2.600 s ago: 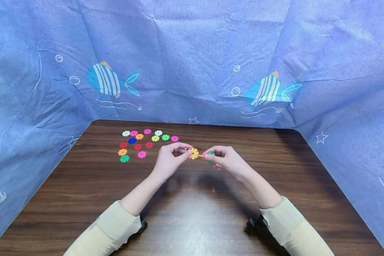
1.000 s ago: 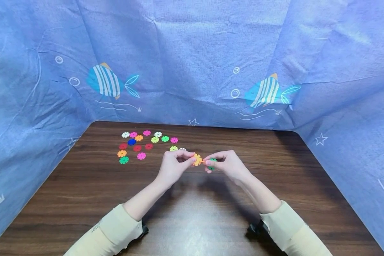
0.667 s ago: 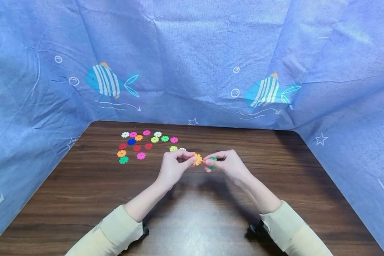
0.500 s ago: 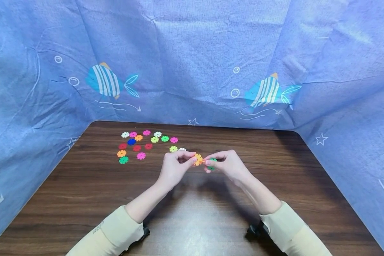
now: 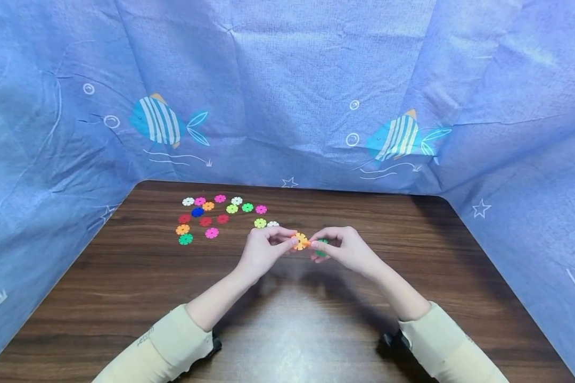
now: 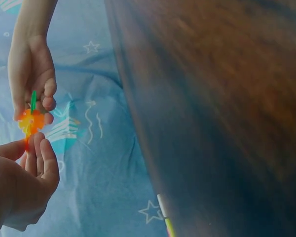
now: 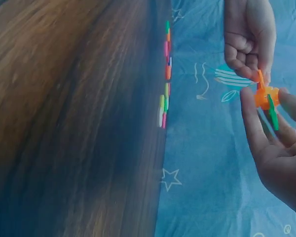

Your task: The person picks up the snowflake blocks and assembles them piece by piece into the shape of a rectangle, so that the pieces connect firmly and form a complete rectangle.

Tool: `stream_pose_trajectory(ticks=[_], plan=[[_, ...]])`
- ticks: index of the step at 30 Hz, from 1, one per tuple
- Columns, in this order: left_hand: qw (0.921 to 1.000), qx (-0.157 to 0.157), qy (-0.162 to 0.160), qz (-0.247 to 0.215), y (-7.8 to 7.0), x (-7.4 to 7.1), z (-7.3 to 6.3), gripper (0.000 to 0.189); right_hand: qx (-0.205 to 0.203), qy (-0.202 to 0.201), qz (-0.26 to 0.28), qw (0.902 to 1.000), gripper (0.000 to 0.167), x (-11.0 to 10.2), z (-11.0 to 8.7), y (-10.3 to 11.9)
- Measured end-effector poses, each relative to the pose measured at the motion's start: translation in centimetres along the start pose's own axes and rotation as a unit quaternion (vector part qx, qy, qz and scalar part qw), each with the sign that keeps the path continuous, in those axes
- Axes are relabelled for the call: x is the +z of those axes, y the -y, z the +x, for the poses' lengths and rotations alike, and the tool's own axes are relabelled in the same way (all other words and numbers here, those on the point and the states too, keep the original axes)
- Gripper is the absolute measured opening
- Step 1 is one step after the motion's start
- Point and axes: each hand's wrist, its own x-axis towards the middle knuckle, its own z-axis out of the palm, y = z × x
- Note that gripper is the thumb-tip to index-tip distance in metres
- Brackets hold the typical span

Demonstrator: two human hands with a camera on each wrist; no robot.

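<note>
In the head view my left hand [image 5: 263, 251] pinches an orange notched disc [image 5: 300, 241] between thumb and fingertips, above the table. My right hand [image 5: 354, 250] grips a second orange disc [image 6: 33, 120] by its rim, seen nearly edge-on from the head. A green disc [image 7: 273, 112] is slotted onto that second one and stands crosswise beneath the right thumb. The left-held disc, edge-on [image 7: 260, 78] in the right wrist view, meets the rim of the right-held one at an angle. Fingertips cover part of where they meet.
Several loose notched discs lie flat at the back left of the brown table [image 5: 412, 276], among them a blue disc [image 5: 197, 212] and a pink disc [image 5: 212, 233]. A yellow-green disc [image 5: 260, 223] and a white disc [image 5: 272, 224] lie just behind the left hand. A blue fish-print cloth [image 5: 287, 106] hangs behind.
Both hands have shifted slightly right and toward the person, and the two orange discs sit closer together. The yellow-green and white discs behind the left hand have come into sight.
</note>
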Motion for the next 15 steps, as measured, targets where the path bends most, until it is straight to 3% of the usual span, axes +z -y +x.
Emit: stream_pose_trajectory(ticks=[5, 9, 13, 15], plan=[[0.9995, -0.013, 0.028, 0.008, -1.1, -0.5, 0.0, 0.022, -0.047, -0.042, -0.079, 0.9949, 0.015, 0.2, -0.6, 1.7], [0.9988, -0.023, 0.04, 0.012, -0.9, -1.4, 0.6, 0.024, -0.047, -0.037, -0.056, 0.9966, 0.014, 0.0, -0.9, 3.0], [0.9988, -0.017, 0.032, 0.034, -0.7, -2.9, 1.6, 0.022, -0.049, -0.041, -0.04, 0.9971, 0.014, -0.7, -0.6, 1.9], [0.9972, -0.013, 0.025, 0.068, -0.6, -3.6, 2.1, 0.019, -0.057, -0.046, -0.049, 0.9961, 0.015, -1.1, -0.5, 1.2]])
